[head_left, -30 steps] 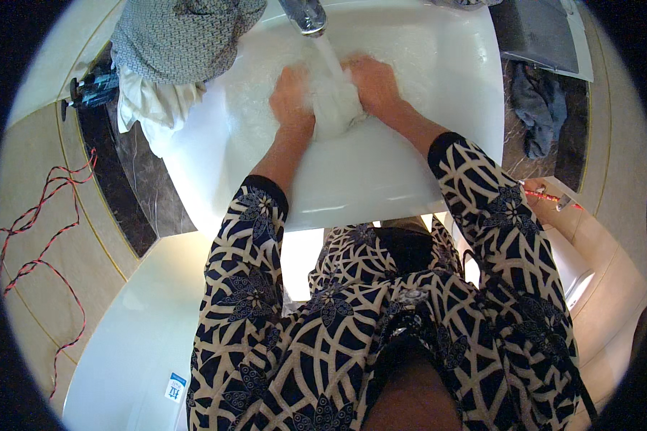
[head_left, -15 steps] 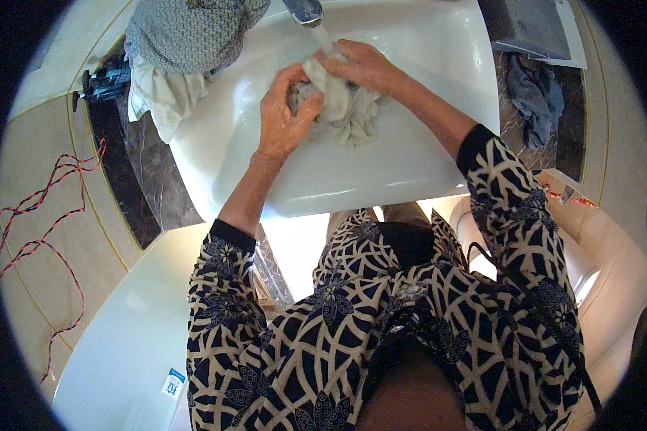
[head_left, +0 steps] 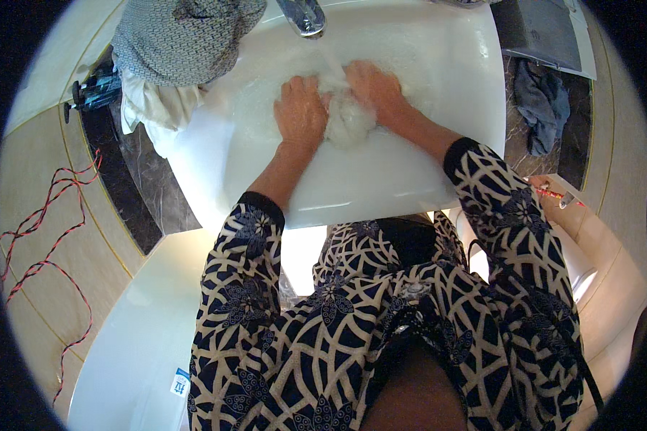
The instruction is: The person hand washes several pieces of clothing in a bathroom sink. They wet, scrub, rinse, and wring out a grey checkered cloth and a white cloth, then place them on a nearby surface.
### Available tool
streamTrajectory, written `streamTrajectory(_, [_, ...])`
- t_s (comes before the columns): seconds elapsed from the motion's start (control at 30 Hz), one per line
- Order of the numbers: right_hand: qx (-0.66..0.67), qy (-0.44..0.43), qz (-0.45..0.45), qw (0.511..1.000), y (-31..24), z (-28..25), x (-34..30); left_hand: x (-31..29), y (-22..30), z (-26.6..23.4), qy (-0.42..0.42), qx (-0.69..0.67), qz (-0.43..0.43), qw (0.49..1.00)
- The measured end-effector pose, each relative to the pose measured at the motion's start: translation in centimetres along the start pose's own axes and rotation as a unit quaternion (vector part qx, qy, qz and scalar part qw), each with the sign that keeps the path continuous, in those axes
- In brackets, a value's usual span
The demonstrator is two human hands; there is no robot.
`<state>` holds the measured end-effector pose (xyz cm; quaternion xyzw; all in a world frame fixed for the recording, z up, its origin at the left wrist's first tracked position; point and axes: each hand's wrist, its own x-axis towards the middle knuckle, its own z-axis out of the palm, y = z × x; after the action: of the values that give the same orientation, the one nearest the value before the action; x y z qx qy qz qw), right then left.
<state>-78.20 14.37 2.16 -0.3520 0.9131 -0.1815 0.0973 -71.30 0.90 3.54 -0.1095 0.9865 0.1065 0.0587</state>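
Observation:
Water runs from the chrome faucet [head_left: 305,18] into the white washbasin [head_left: 366,190], where cloudy, bubbly water stands. Low in that water is a wet, off-white cloth [head_left: 349,123], bunched up between my hands. My left hand [head_left: 300,113] is on the cloth's left side, back upward, with its fingers curled down. On the far right side of the cloth, my right hand [head_left: 374,87] is closed and partly under the water, its fingertips blurred by the stream and foam. Both hands grip the cloth.
A grey woven cloth [head_left: 183,39] lies over white fabric [head_left: 158,108] at the basin's left edge. On the dark counter at right are a dark grey cloth [head_left: 541,108] and a grey box [head_left: 543,32]. A red-and-black twisted cord [head_left: 47,201] hangs along the left tiles.
Both hands have gone from holding the cloth up under the stream to pushing it down into the water. The left hand has turned back upward, and foam has spread.

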Motion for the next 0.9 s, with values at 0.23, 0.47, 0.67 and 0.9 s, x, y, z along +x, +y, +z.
streamTrajectory(0.23, [0.109,0.008,0.037,0.993,1.4,-0.3,3.8,2.1,-2.4,4.2,0.155,-0.112,-0.078,0.978])
streamTrajectory(0.47, [0.150,0.178,0.103,0.967,3.9,-2.6,1.5,0.1,-6.8,2.2,0.069,-0.506,-0.132,0.850])
streamTrajectory(0.67, [-0.119,0.040,0.097,0.987,4.3,-3.2,-0.4,-3.4,-8.1,-5.6,0.076,-0.562,-0.230,0.791])
streamTrajectory(0.9, [0.197,0.033,0.105,0.974,3.9,-5.8,-2.9,-6.7,-8.6,-10.3,-0.059,-0.556,-0.120,0.820])
